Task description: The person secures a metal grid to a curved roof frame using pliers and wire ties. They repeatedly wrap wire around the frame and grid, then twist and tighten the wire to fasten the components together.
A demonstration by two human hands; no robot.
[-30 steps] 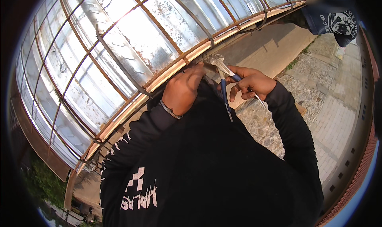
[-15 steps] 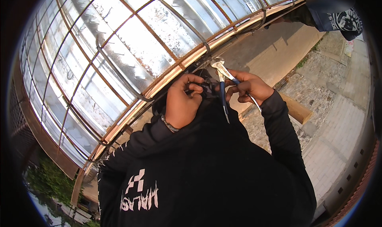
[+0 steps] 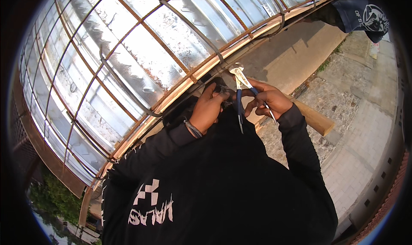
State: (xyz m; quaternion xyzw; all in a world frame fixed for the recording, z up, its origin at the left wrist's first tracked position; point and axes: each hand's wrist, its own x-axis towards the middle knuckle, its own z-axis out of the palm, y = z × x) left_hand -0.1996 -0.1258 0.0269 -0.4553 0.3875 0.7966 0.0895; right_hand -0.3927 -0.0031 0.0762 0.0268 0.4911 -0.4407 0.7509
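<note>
My right hand [image 3: 272, 100] is closed on a pair of end-cutting pincers [image 3: 239, 100] with a silver head and blue grips. The head points away from me, its handles spread apart. Just left of the pincers, my left hand [image 3: 207, 112] has thumb and fingers drawn together at a dark bundle [image 3: 221, 87] in front of my chest. Whatever those fingertips grip is hidden in shadow. Both hands are just below the edge of a rusty rebar grid [image 3: 165, 45], which lies over shiny metal decking sheets [image 3: 167, 26].
A wooden edge board [image 3: 174, 90] runs along the decking's rim, with bent bars hooked near it. Far below are paved ground [image 3: 360, 137] and a timber beam [image 3: 315, 118]. Another person's dark blue sleeve or garment [image 3: 358, 15] shows at upper right.
My left hand has shifted right, closer to the pincers, and its fingers reach into the dark bundle. My right hand stays around the pincers, nearly in place.
</note>
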